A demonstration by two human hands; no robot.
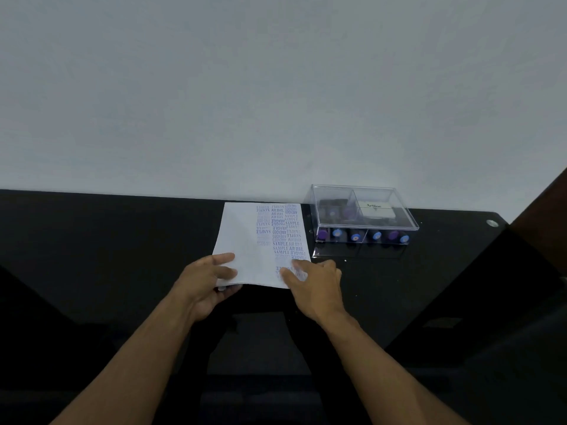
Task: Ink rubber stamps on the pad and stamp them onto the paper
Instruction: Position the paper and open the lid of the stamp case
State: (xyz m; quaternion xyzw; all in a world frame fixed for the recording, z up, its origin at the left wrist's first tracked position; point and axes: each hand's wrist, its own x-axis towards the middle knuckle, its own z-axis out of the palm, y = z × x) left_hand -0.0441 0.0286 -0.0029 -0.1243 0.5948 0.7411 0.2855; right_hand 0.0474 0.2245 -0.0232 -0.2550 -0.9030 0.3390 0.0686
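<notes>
A white sheet of paper (pixel 245 237) lies on the black table, its right half covered with blue and purple stamped words. My left hand (pixel 205 286) pinches the paper's near left corner, thumb on top and fingers underneath. My right hand (pixel 313 286) rests with straight fingers on the paper's near right corner. To the right stands a clear plastic box (pixel 362 210) with its lid on. Inside it lie several black rubber stamps (pixel 362 236) with blue and purple caps, and a white Artline ink pad box (pixel 376 208).
The black table (pixel 107 234) runs along a plain white wall (pixel 276 87). A small round metal fitting (pixel 491 223) sits at the table's far right corner. A dark brown panel (pixel 540 204) rises at the right edge.
</notes>
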